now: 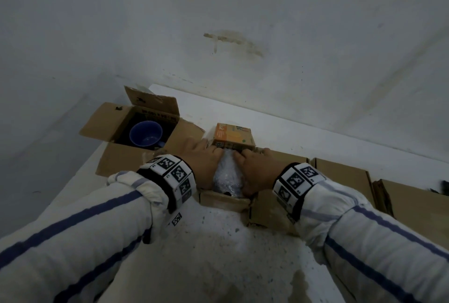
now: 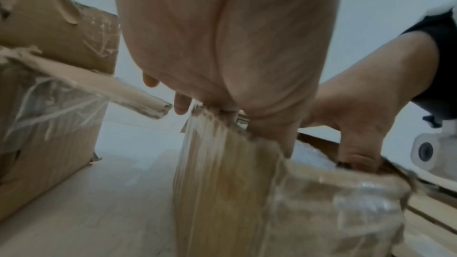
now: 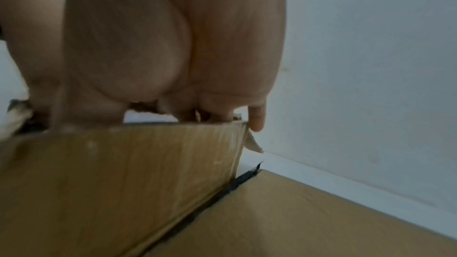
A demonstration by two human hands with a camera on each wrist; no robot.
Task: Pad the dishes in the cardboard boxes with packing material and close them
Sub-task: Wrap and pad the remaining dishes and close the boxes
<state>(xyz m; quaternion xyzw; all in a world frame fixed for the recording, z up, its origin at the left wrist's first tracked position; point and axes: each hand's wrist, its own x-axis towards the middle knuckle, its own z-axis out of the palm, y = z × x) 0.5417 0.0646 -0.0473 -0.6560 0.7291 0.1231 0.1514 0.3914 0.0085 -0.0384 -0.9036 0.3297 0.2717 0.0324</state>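
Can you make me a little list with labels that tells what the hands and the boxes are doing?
left hand: pressing bubble wrap down into the small box
right hand: pressing the same wrap from the other side
small box: flaps up, not closed
big box: open, to the left, blue cup inside, no padding seen
flat cardboard: lying to the right

White sleeves (image 1: pixel 73 242) with blue stripes, black-and-white marker wristbands (image 1: pixel 170 176)

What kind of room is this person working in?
Probably a plain room at home used for packing: bare, stained white walls, a white speckled work surface, and open brown cardboard boxes, one holding a blue ceramic mug.
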